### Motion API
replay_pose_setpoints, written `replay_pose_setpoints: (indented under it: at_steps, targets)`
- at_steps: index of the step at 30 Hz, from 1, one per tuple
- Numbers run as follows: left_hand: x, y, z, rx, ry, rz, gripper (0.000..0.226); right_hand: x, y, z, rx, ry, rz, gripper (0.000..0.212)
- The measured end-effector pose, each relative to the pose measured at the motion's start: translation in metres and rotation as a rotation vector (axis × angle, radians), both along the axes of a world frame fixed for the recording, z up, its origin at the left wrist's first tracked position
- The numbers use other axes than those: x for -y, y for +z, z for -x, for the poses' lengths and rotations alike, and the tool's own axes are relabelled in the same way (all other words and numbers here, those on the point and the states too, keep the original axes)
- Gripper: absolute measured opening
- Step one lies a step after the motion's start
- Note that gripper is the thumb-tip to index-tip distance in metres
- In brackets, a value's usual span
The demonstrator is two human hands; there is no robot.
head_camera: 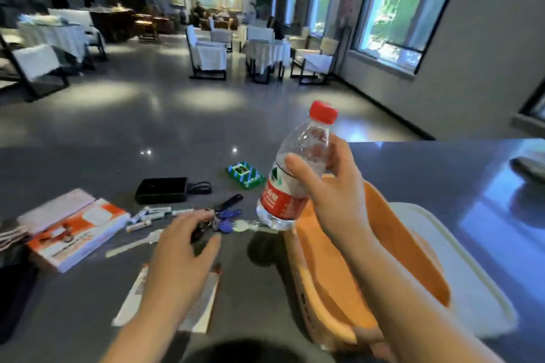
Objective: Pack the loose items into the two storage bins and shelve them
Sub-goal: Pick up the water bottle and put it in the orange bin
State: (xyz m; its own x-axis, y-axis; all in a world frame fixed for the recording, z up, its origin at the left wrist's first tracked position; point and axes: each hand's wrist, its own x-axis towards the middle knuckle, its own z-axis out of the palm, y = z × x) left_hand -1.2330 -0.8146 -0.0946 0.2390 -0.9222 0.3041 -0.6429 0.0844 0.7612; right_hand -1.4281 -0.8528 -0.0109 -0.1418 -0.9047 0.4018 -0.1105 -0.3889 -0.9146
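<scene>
Gripping a tilted water bottle (290, 177) over the orange bin (383, 247), the right hand (333, 191); left hand (180, 256) hovers spread, holding nothing, above the keys (224, 216) on the worktop (73, 168).

View: a single head-worn wide-angle camera, at the person's eye level.
Facing: forward and down, over the dark countertop (88, 298) and out across a hall of covered chairs (208, 54) and windows (413, 0).
Nearness: close to the counter; both forearms enter from the bottom edge, the left hand (180, 256) and right hand (333, 194) fill the lower middle.
Distortion: straight lines bend towards the edges; the picture is blurred.
Framing: the counter takes the lower half, the room the upper half.
Shared scene: only one view.
</scene>
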Motion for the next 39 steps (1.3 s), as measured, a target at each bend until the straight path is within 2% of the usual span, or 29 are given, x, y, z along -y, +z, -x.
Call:
replay_pose_setpoints:
  at_steps: [3,6,13,18,20,22,25,29,34,37,39]
  targets:
    - [0.020,-0.001,0.056,0.000,-0.178,0.009,0.031,-0.001,-0.010,0.071,-0.108,-0.165,-0.066,0.046]
    - [0.030,-0.003,0.097,0.019,-0.285,-0.035,0.035,0.001,-0.029,0.116,-0.151,-0.224,-0.178,0.043]
    - [0.046,-0.016,0.125,0.071,-0.264,-0.198,0.049,0.023,-0.064,0.128,-0.252,-0.176,-0.372,0.056]
    - [0.046,-0.021,0.124,0.006,-0.253,-0.202,0.054,0.056,-0.080,0.100,-0.126,-0.128,-0.424,0.052]
    - [0.044,-0.022,0.124,-0.001,-0.255,-0.185,0.055,0.070,-0.093,0.091,-0.003,-0.134,-0.564,0.047]
    - [0.045,-0.023,0.123,-0.006,-0.251,-0.174,0.053,0.083,-0.105,0.083,0.037,-0.152,-0.728,0.041]
    - [0.045,-0.026,0.122,-0.005,-0.238,-0.182,0.050,0.090,-0.105,0.080,-0.150,-0.112,-0.825,0.042]
    - [0.045,-0.029,0.123,-0.026,-0.238,-0.184,0.046,0.086,-0.100,0.094,-0.617,-0.065,-0.813,0.038]
    - [0.047,-0.031,0.123,-0.043,-0.232,-0.184,0.045,0.083,-0.091,0.100,-0.699,-0.087,-0.930,0.041]
    - [0.048,-0.032,0.124,-0.038,-0.237,-0.174,0.042,0.083,-0.096,0.095,-1.079,-0.091,-0.860,0.013]
    - [0.048,-0.033,0.123,-0.031,-0.236,-0.172,0.042,0.083,-0.098,0.091,-1.171,-0.078,-0.849,0.005]
